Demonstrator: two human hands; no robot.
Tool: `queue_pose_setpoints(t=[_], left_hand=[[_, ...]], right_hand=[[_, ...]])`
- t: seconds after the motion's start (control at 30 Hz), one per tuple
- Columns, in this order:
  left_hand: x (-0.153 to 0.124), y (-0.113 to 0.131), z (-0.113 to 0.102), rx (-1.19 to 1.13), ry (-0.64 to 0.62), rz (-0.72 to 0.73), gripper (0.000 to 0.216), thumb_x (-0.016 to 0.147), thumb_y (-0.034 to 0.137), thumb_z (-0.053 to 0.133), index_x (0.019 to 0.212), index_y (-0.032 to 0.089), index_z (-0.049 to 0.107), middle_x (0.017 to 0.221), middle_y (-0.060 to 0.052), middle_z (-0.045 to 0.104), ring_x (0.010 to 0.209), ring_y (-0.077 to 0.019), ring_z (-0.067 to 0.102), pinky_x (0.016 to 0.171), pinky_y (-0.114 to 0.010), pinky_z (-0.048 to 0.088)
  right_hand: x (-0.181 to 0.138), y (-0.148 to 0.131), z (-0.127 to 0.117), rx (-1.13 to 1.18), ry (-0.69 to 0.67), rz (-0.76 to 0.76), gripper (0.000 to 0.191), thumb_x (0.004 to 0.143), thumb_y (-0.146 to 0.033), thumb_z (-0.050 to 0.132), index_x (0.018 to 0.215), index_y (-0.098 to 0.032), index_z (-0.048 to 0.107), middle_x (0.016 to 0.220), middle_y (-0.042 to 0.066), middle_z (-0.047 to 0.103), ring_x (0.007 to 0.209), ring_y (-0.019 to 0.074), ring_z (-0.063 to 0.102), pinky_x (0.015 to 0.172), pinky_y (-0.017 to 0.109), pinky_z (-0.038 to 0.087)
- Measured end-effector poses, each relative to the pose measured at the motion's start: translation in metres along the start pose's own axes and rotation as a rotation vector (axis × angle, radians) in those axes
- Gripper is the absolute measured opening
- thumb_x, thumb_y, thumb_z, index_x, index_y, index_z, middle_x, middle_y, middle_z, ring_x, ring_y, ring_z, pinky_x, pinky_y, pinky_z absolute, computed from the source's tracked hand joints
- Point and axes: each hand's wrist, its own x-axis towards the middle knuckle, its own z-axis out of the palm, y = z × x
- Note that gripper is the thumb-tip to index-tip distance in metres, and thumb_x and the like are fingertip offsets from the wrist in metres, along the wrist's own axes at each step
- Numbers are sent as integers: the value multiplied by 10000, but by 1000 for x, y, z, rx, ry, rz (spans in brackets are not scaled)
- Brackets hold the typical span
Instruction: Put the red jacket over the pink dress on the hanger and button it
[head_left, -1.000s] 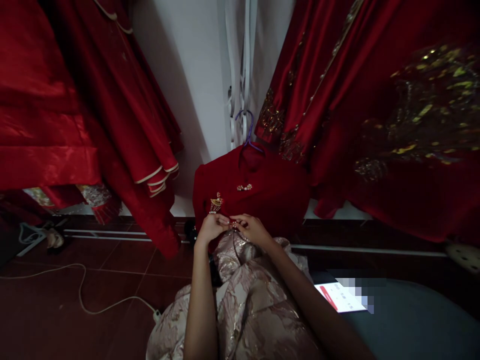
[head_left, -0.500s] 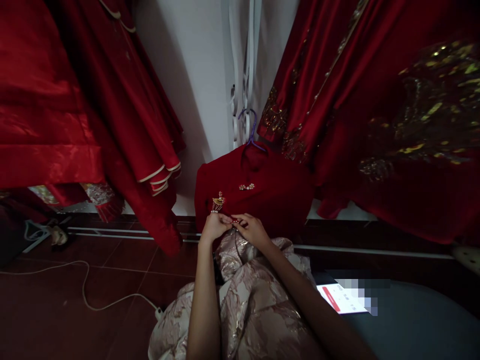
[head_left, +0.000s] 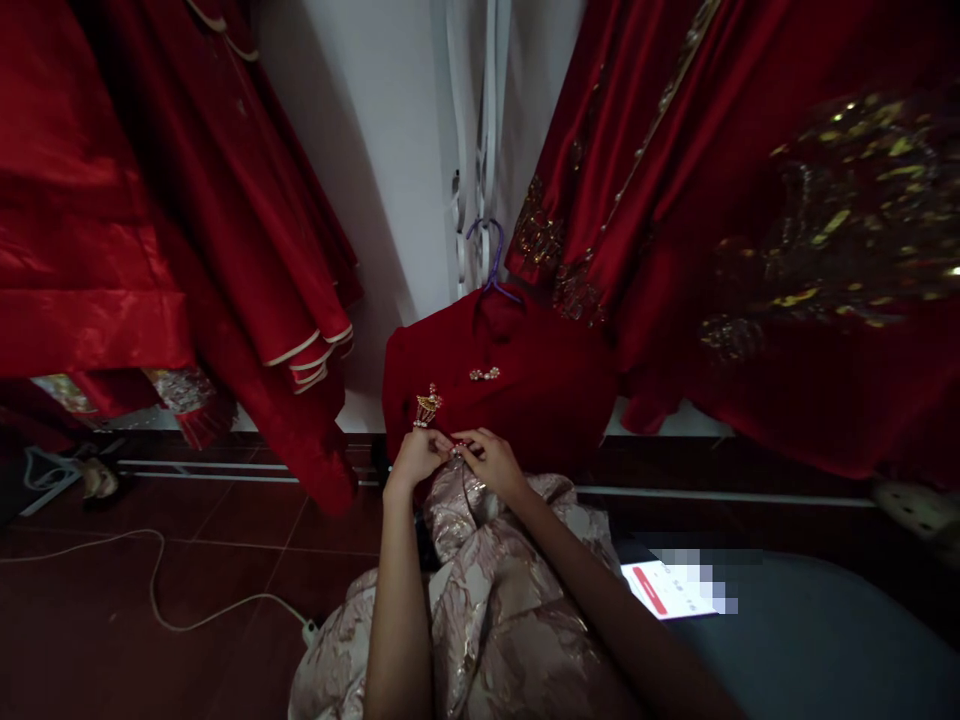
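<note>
A red jacket [head_left: 555,360] hangs low in front of me on a purple hanger [head_left: 493,265]. My left hand [head_left: 421,460] and my right hand [head_left: 491,467] meet at its lower front, both closed in a pinch. Between their fingertips shows a small beaded clasp [head_left: 458,451], partly covered by the fingers. Above the hands, a similar beaded clasp [head_left: 484,374] joins the jacket's front. A gold tasselled brooch [head_left: 428,404] sits just above my left hand. Pinkish patterned shiny fabric [head_left: 510,590] covers my lap and rises to just below my hands.
Red garments [head_left: 292,250] hang on the left, and red gowns with gold sequins [head_left: 840,220] on the right. A white rack pole [head_left: 480,120] stands behind the jacket. A lit phone [head_left: 671,590] lies on a grey surface [head_left: 817,630]. A white cable [head_left: 161,575] runs across the tiled floor.
The whole view has shifted slightly, so things appear a little further left. Both hands stay together at the jacket's front, with the fingers barely moved and the beaded clasp showing a bit more.
</note>
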Motion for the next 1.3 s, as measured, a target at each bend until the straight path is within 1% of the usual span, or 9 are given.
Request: queue_pose_setpoints(t=[0.13, 0.3, 0.43, 0.53, 0.77, 0.9, 1.03, 1.17, 1.3], left_hand=[[-1, 0, 0, -57, 2, -23, 242, 580, 92, 649, 817, 129, 617, 726, -28, 662, 662, -110, 613, 637, -204, 463], [-5, 1, -7, -41, 17, -34, 220, 556, 122, 679, 750, 145, 577, 688, 9, 621, 613, -91, 578, 587, -188, 425], [-8, 6, -14, -30, 44, -9, 168, 601, 176, 661, 737, 154, 566, 706, 5, 616, 606, -88, 560, 576, -188, 408], [-9, 7, -16, -6, 60, 18, 159, 614, 175, 650, 748, 161, 565, 725, 3, 619, 628, -91, 561, 593, -188, 408], [-6, 1, -7, 49, 32, 44, 157, 625, 164, 638, 779, 170, 608, 775, -5, 637, 691, -94, 577, 636, -185, 413], [-4, -1, -3, 88, 23, 54, 188, 602, 196, 674, 782, 173, 623, 769, 0, 642, 680, -98, 573, 623, -190, 412], [-3, -1, -1, 102, 34, 50, 189, 595, 243, 694, 750, 165, 618, 761, -4, 644, 674, -103, 572, 616, -197, 410], [-3, 4, -3, 104, 32, 48, 177, 606, 260, 690, 727, 155, 615, 754, -17, 651, 661, -106, 571, 610, -204, 411], [-3, 9, -3, 83, 47, 58, 194, 604, 284, 698, 709, 149, 608, 737, -21, 655, 654, -113, 573, 607, -210, 417]], right_hand=[[2, -4, -8, 43, -29, 38, 267, 754, -176, 538, 982, -226, 668, 945, 37, 648, 698, 108, 621, 621, 205, 482], [7, -16, -32, -69, 87, 33, 198, 749, -166, 505, 807, -208, 690, 822, 15, 653, 606, 94, 556, 631, 217, 425], [9, -24, -49, -71, 153, 18, 193, 748, -171, 495, 791, -199, 682, 784, 4, 641, 587, 90, 517, 618, 212, 393], [8, -26, -53, -63, 169, 17, 191, 747, -179, 494, 787, -198, 680, 752, -3, 630, 573, 90, 496, 598, 207, 378], [8, -28, -50, -35, 133, 2, 198, 746, -176, 481, 790, -199, 673, 778, 2, 642, 599, 97, 521, 613, 212, 391], [9, -23, -45, -31, 90, 6, 197, 744, -171, 483, 797, -204, 669, 809, 5, 666, 627, 101, 559, 624, 218, 416], [9, -9, -30, 35, 1, 53, 161, 730, -188, 529, 845, -190, 642, 809, 21, 685, 698, 115, 613, 664, 230, 470], [7, 3, -12, 82, -43, 97, 192, 689, -216, 611, 875, -173, 615, 799, 37, 684, 723, 126, 631, 666, 243, 501], [6, 7, -6, 92, -70, 91, 181, 684, -223, 631, 856, -170, 613, 798, 37, 683, 715, 123, 632, 671, 249, 509]])
